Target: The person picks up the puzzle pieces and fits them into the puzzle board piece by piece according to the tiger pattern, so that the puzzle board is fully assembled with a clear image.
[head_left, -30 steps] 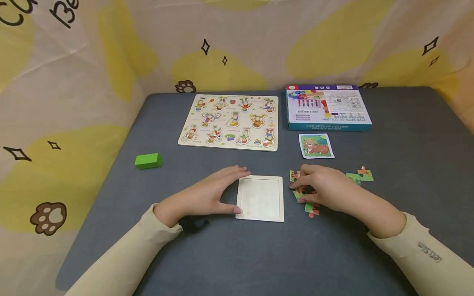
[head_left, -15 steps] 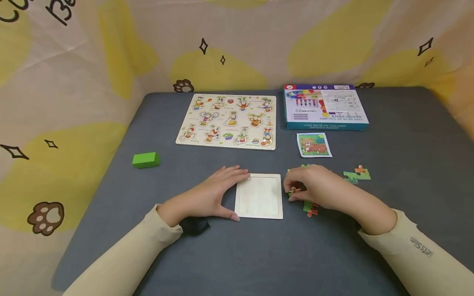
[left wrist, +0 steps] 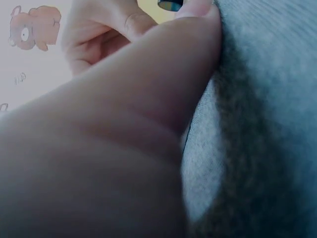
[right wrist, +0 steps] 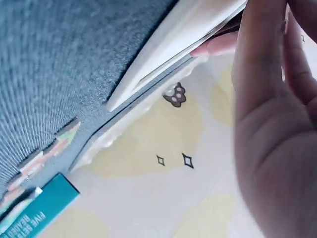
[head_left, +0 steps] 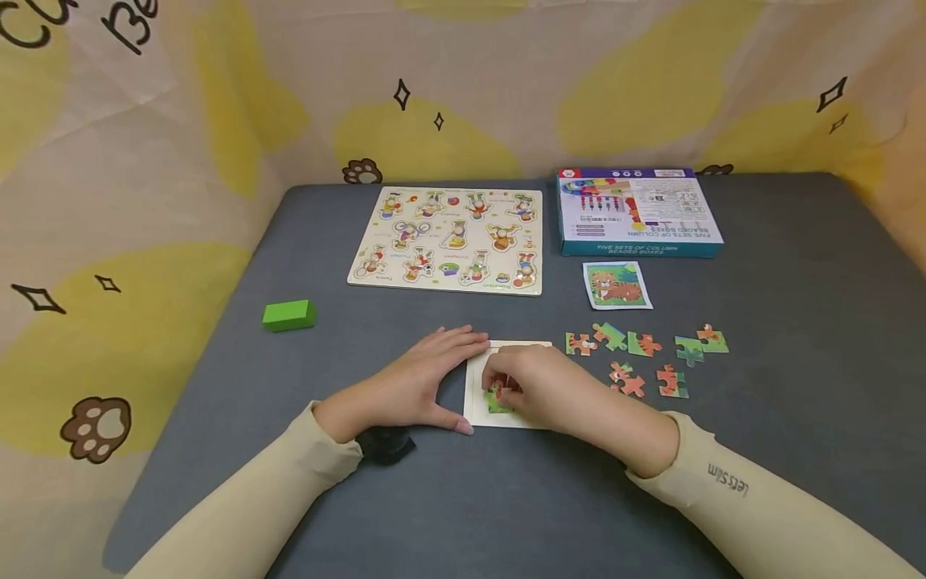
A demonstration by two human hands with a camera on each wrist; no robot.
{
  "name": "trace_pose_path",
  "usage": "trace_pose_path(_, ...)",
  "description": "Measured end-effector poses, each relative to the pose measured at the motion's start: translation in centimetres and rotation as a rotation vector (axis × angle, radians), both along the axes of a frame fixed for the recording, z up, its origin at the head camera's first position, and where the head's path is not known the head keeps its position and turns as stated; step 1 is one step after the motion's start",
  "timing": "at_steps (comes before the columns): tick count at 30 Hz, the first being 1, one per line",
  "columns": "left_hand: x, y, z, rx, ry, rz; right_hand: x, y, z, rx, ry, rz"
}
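Observation:
A pale square puzzle tray [head_left: 477, 414] lies flat on the grey table in front of me. My left hand [head_left: 423, 382] rests at its left edge, thumb and fingers spread along that side. Over the tray, my right hand [head_left: 550, 386] pinches a green and orange jigsaw piece [head_left: 496, 400] near the lower left part of the tray, partly hidden by the fingers. To the right lie several loose jigsaw pieces [head_left: 642, 344] in two rough rows. In the right wrist view the tray [right wrist: 163, 47] appears edge-on beside the hand.
A small tiger picture card [head_left: 618, 285] lies beyond the loose pieces. Behind it stands a flat teal and white box [head_left: 640, 213]. A board with printed figures [head_left: 434, 241] lies at the back, and a green block [head_left: 289, 314] sits to the left.
My right hand has picked a jigsaw piece from the loose ones and carried it left over the tray, uncovering the other pieces. My left hand stays at the tray's edge.

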State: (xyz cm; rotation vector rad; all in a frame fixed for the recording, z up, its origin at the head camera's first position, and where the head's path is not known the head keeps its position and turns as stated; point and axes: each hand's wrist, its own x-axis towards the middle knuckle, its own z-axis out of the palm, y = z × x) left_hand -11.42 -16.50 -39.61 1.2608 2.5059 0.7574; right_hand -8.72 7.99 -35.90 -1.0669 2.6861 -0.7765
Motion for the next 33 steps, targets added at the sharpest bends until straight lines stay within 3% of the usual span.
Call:
trace_pose_path(9, -0.2, 0.3, -0.2, -0.022, -0.003, 0.009, 1.9, -0.4, 0.5, 0.282, 0.199, -0.072)
trace_pose_path(16, -0.1, 0.4, -0.1, -0.044, -0.01, 0.001, 4.8, -0.5, 1.5, 0.46, 0.398, -0.023)
trace_pose_path(22, 0.0, 0.1, 0.3, -0.058, -0.003, 0.014, 5.8, -1.2, 1.7, 0.569, 0.363, 0.056)
trace_pose_path(33, 0.0, -0.1, 0.0, -0.04, -0.011, 0.01, 5.3, -1.2, 1.4, 0.492, 0.276, 0.115)
